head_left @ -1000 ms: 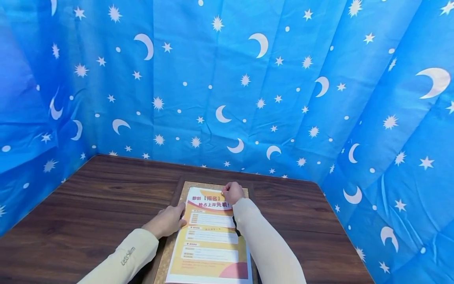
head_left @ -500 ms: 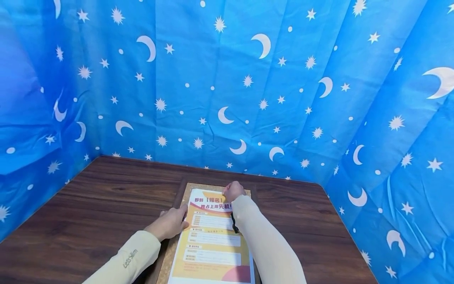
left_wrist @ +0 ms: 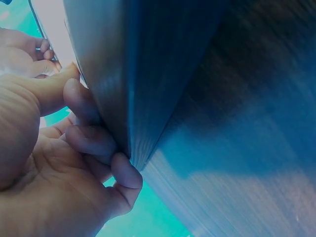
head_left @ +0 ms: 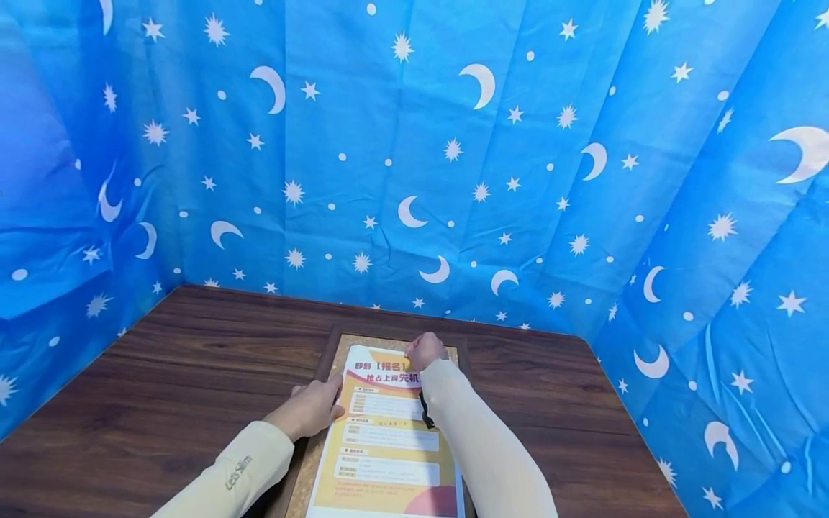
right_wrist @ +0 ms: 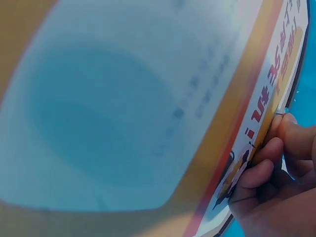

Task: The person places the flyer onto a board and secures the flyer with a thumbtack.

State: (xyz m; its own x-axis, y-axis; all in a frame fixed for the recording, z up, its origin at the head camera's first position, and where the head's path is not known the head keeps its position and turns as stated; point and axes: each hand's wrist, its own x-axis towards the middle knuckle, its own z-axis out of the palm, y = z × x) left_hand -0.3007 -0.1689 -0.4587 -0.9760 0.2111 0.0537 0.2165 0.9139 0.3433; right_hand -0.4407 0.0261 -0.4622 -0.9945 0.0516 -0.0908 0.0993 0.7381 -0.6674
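Note:
A printed yellow, white and red poster (head_left: pixel 388 496) lies on a wood-framed cork board (head_left: pixel 347 340). My left hand (head_left: pixel 307 409) grips the board's left edge. In the left wrist view its thumb lies over the top and its curled fingers bear on the side of the frame (left_wrist: pixel 111 74). Near the poster's top edge, right of the middle, is my right hand (head_left: pixel 426 350). Its thumb and index finger pinch a small clear push pin (right_wrist: pixel 283 112) at the paper, as the right wrist view shows. The curled fingers hide part of the poster's top right corner.
The board rests on a dark wooden table (head_left: pixel 214 345), its lower end cut off by the picture. Behind and on both sides hangs a blue cloth (head_left: pixel 363 216) with white moons and stars. A dark band (head_left: pixel 427 409) is round my right wrist.
The head view has shifted slightly. Both hands keep their places on the board; my right wrist and forearm have turned a little to the left over the poster.

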